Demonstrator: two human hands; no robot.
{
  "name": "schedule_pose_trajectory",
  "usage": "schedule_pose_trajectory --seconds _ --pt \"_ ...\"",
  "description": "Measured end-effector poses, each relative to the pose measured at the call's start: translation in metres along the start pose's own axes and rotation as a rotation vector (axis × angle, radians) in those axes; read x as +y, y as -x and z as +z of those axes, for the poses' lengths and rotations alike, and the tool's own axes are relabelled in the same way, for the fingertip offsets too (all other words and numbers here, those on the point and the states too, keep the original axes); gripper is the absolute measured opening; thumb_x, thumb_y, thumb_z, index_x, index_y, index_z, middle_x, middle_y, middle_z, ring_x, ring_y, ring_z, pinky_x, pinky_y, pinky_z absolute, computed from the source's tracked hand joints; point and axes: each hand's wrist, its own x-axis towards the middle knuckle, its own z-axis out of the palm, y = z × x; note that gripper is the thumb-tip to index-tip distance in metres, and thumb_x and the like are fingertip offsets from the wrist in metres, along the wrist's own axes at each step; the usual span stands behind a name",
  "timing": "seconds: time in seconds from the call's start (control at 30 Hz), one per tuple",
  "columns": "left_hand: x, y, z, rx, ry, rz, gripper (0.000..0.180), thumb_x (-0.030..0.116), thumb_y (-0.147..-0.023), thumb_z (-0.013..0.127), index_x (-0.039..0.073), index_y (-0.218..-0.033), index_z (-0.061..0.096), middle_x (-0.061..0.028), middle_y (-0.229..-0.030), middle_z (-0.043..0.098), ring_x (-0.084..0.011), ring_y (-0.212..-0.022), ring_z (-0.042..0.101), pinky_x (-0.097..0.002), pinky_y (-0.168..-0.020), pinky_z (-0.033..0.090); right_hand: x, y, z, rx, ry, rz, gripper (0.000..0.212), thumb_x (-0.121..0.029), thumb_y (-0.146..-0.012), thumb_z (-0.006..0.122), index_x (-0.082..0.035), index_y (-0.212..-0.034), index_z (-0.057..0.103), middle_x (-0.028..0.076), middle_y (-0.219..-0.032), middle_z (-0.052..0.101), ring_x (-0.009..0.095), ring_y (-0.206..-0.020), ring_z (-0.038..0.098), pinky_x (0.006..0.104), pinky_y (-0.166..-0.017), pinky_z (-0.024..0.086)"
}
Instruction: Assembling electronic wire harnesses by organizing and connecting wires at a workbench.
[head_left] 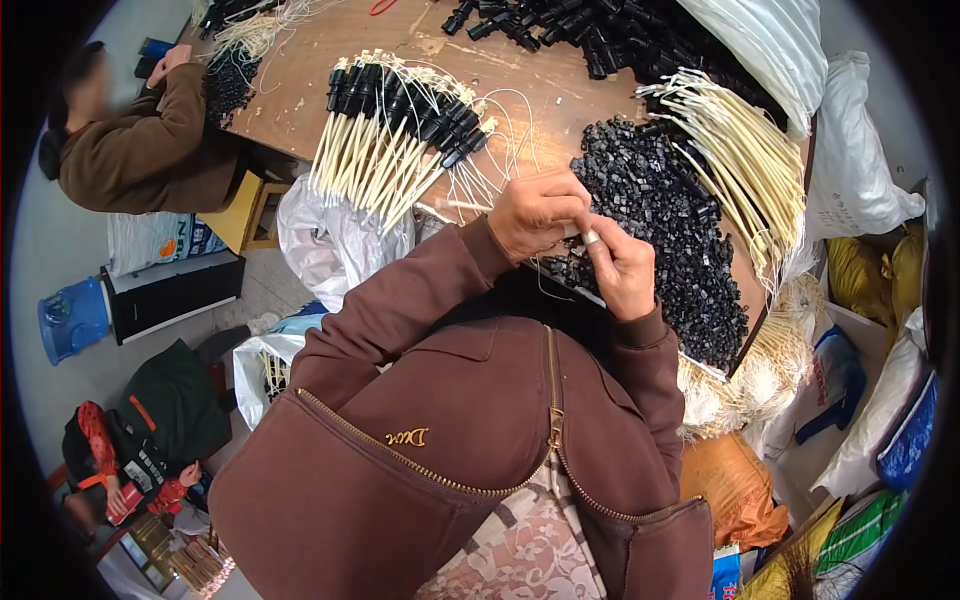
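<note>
My left hand point(540, 212) and my right hand point(622, 262) meet over the near edge of the table, both closed in a pinch with fingertips touching. Out of the left side of my left hand sticks the end of a cream cable point(464, 205), gripped in it. A thin pale wire point(548, 280) dangles below the hands. What my right fingers pinch is too small and hidden to name; pale tape wraps a fingertip. Just right of my hands lies a heap of small black plastic parts point(655, 215). To the left is a bundle of cream cables with black connectors point(385, 130).
More cream cables point(740, 165) lie at the right on the brown table point(560, 105). Black connectors point(570, 30) and a white sack point(770, 50) fill the far side. Another person point(150, 140) works at the far left. Bags, including an orange sack point(735, 485), crowd the right.
</note>
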Motion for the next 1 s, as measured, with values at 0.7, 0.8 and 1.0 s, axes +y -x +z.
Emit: schedule_pose_trajectory --seconds 0.7,0.8,1.0 --pt "-0.079 -0.042 -0.016 -0.292 -0.397 0.065 0.026 -0.007 -0.066 0.063 0.008 -0.087 0.065 -0.0009 -0.089 0.062 -0.0170 -0.073 0.057 -0.0285 -0.069 0.048 0.014 -0.021 -0.018 0.075 0.034 0.152 0.014 -0.001 -0.079 0.061 -0.004 -0.090 0.070 0.000 -0.060 0.056 0.009 -0.048 0.042 0.0224 -0.046 0.035" --pt "-0.099 -0.043 -0.025 -0.243 -0.549 -0.082 0.028 -0.006 -0.067 0.062 0.010 -0.089 0.066 -0.0007 -0.090 0.063 -0.0174 -0.073 0.058 -0.0295 -0.069 0.049 0.020 -0.017 -0.022 0.147 -0.099 0.213 0.013 0.000 -0.081 0.060 -0.003 -0.089 0.069 -0.003 -0.059 0.052 0.006 -0.049 0.038 0.0198 -0.046 0.030" --pt "-0.074 -0.051 -0.046 -0.062 -0.481 -0.583 0.026 -0.005 -0.067 0.061 0.015 -0.083 0.065 0.0003 -0.087 0.062 -0.0179 -0.075 0.059 -0.0313 -0.068 0.050 0.027 -0.016 -0.024 0.177 -0.403 0.383 0.009 -0.002 -0.084 0.059 -0.001 -0.087 0.067 -0.007 -0.061 0.050 0.002 -0.052 0.034 0.0161 -0.048 0.026"
